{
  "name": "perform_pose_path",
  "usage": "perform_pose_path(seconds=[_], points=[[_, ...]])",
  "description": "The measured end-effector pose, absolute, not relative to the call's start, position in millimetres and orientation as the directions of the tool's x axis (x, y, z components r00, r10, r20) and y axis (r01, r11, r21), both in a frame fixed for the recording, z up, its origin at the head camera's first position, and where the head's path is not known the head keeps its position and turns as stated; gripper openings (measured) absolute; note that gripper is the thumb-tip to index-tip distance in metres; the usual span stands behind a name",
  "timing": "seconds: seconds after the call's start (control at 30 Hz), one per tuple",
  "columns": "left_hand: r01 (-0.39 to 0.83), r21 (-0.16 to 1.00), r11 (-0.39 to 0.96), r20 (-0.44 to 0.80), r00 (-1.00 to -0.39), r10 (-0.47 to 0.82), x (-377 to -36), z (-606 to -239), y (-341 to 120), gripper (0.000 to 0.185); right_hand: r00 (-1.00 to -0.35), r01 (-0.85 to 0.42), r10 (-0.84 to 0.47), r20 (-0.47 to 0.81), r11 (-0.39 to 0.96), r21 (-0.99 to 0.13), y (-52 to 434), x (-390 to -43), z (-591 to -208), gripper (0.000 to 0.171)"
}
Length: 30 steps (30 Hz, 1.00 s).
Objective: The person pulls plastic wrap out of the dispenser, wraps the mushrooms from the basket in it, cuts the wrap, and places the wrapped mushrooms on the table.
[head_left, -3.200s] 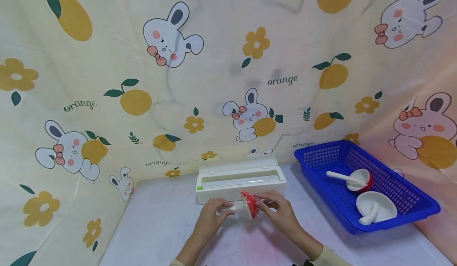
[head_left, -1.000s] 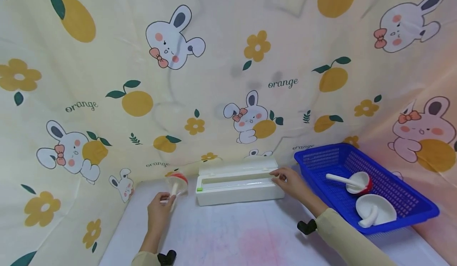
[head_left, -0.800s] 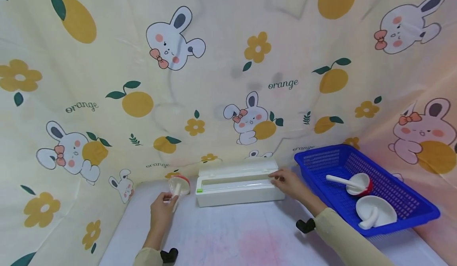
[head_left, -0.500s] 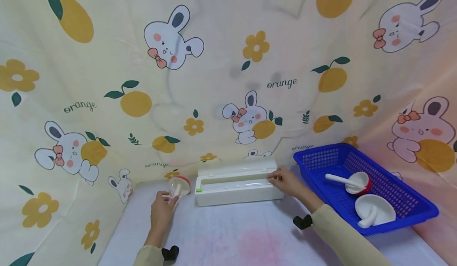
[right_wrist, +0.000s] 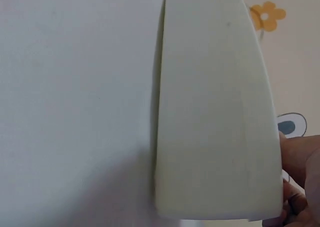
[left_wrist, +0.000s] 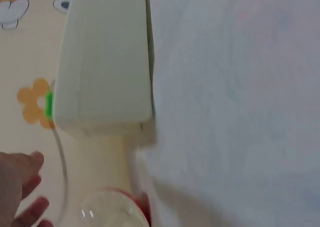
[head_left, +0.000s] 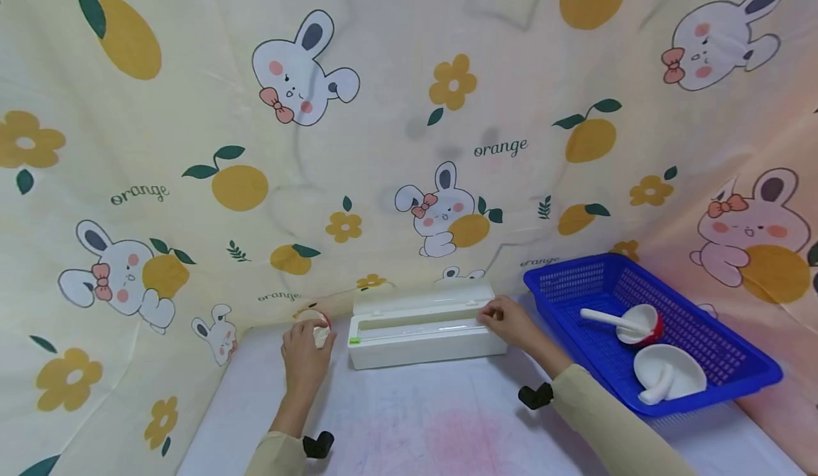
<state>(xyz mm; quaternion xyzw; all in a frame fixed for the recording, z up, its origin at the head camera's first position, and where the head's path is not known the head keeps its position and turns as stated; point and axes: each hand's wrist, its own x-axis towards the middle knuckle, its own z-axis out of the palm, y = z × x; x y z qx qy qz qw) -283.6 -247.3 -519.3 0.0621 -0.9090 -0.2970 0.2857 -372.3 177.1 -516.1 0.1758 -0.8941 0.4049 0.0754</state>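
Observation:
In the head view my left hand (head_left: 307,359) is just at the near side of a red-and-white bowl (head_left: 322,336), at the table's back left. A clear shine like plastic film shows on this bowl (left_wrist: 112,209) in the left wrist view, where my left fingers (left_wrist: 30,214) are spread beside it, holding nothing visible. My right hand (head_left: 511,322), its fingers bent, touches the top right end of a long white film dispenser (head_left: 424,354). Its lid stands raised. Whether the right fingertips pinch the film or only the rim is hidden.
To the right, a blue plastic basket (head_left: 690,334) holds a red-and-white bowl (head_left: 645,325) with a white spoon (head_left: 603,317) and a white bowl (head_left: 680,369) with another spoon. A patterned cloth (head_left: 358,142) hangs close behind the dispenser.
Since the oldest frame, both hands have parted; the wrapped bowl has gone to the back left. My left hand has lately left its spoon handle. The right hand has stayed at the dispenser for the last second.

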Motion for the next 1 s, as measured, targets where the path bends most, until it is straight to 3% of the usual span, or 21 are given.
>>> perform_pose_path(seconds=[0.23, 0.33, 0.6, 0.8, 1.0], points=[[0.292, 0.488, 0.823, 0.517, -0.856, -0.002, -288, -511, -219, 0.017, -0.935, -0.353, -0.18, 0.306, 0.57, -0.742, 177, -375, -519, 0.01], [0.312, 0.457, 0.833, 0.498, -0.866, 0.052, -290, -510, -212, 0.015, -0.94, -0.338, -0.159, 0.302, 0.558, -0.758, 176, -376, -518, 0.009], [0.198, 0.462, 0.865, 0.389, -0.921, 0.004, -296, -506, -207, 0.006, -0.935, -0.351, -0.162, 0.315, 0.539, -0.766, 174, -375, -521, 0.007], [0.191, 0.445, 0.875, 0.389, -0.921, 0.003, -298, -503, -205, 0.007, -0.932, -0.359, -0.157, 0.327, 0.536, -0.765, 173, -377, -522, 0.007], [0.205, 0.503, 0.84, 0.382, -0.924, -0.003, -302, -506, -206, 0.006, -0.941, -0.333, -0.13, 0.313, 0.527, -0.782, 172, -377, -524, 0.006]])
